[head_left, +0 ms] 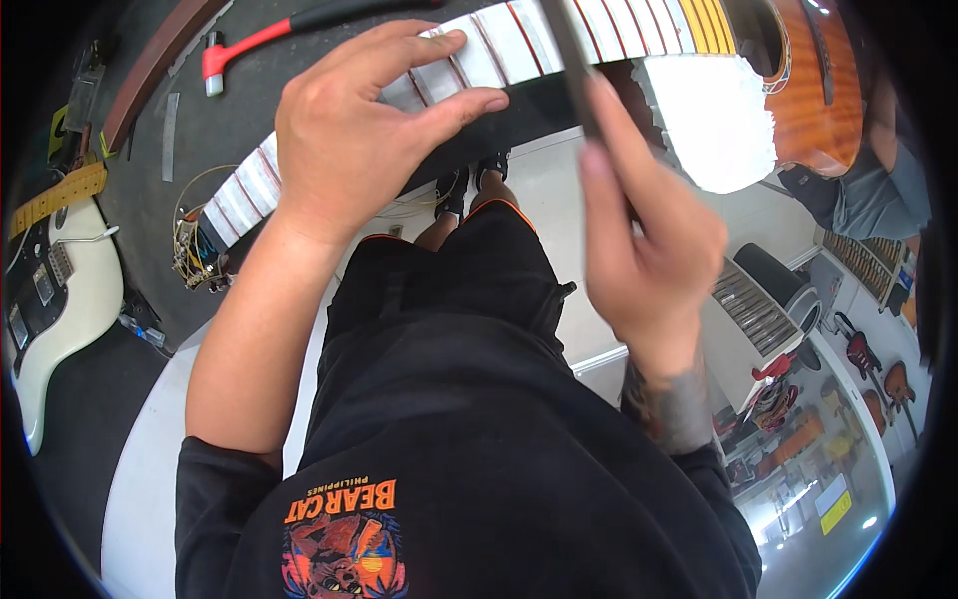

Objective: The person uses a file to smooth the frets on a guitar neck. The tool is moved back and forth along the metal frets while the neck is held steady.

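Note:
A guitar neck (pixel 479 50) runs across the top of the view, its fretboard covered in white tape strips with the frets showing as reddish lines between them. Yellow strips (pixel 709 27) cover the end near the body. My left hand (pixel 344 130) grips the neck, thumb along the near edge and fingers over the far side. My right hand (pixel 654 235), slightly blurred, is closed on a long dark flat file (pixel 569 65) that lies crosswise over the frets. Ragged white covering (pixel 714 120) hides part of the glossy brown guitar body (pixel 813 85).
On the dark bench lie a red-and-black hammer (pixel 244 48), a thin strip (pixel 170 138) and a white electric guitar (pixel 85 270). Loose strings curl round the headstock (pixel 205 245). At right are another person's sleeve (pixel 883 195), a slotted box (pixel 753 309) and a glass case (pixel 808 489).

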Motion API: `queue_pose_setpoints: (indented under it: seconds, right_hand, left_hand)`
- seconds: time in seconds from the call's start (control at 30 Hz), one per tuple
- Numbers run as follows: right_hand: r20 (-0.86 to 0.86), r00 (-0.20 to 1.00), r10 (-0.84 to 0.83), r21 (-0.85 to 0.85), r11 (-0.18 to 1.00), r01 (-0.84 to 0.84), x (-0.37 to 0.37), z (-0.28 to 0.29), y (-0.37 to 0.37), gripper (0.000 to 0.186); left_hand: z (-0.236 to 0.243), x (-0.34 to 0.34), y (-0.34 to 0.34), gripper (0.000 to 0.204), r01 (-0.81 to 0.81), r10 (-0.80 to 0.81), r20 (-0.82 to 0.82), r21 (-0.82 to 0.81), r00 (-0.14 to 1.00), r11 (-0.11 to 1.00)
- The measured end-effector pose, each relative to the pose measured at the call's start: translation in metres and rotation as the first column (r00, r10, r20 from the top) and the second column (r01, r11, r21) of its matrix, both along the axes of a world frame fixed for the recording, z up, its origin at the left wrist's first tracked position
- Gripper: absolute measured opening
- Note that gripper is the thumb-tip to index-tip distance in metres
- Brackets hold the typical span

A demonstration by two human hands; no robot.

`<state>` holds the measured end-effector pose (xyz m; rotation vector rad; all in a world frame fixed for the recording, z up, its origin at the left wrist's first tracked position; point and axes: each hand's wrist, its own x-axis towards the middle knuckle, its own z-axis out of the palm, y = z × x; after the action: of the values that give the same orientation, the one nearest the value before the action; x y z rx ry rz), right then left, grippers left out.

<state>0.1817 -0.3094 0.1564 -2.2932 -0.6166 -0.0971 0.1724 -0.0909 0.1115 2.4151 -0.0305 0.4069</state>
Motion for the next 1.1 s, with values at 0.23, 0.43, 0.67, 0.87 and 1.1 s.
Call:
queue_pose_setpoints:
  seconds: [0.23, 0.43, 0.67, 0.87, 1.1]
  right_hand:
    - [-0.105, 0.992, -0.068, -0.01, 0.998, 0.067, -0.074, -0.009, -0.063, 0.051]
    - [-0.129, 0.99, -0.053, -0.077, 0.996, 0.043, -0.088, -0.016, -0.072, 0.055]
    - [-0.133, 0.99, -0.051, -0.083, 0.996, 0.04, -0.09, -0.011, -0.073, 0.056]
    - [-0.154, 0.987, -0.053, -0.15, 0.988, 0.029, -0.094, -0.008, -0.073, 0.059]
    - [-0.063, 0.998, -0.025, -0.25, 0.968, 0.009, -0.097, -0.012, -0.069, 0.063]
  left_hand:
    - [0.005, 0.002, -0.002, 0.057, 0.06, -0.06, -0.007, 0.015, 0.998, 0.998]
    - [0.02, 0.015, -0.01, 0.069, 0.082, -0.072, -0.057, 0.208, 0.996, 0.975]
    - [0.002, 0.026, -0.007, 0.052, 0.143, -0.147, 0.071, 0.063, 0.987, 0.988]
    - [0.001, 0.024, -0.012, 0.043, 0.136, -0.147, 0.131, 0.086, 0.98, 0.987]
    - [0.001, 0.024, -0.015, 0.041, 0.092, -0.1, 0.105, 0.084, 0.989, 0.992]
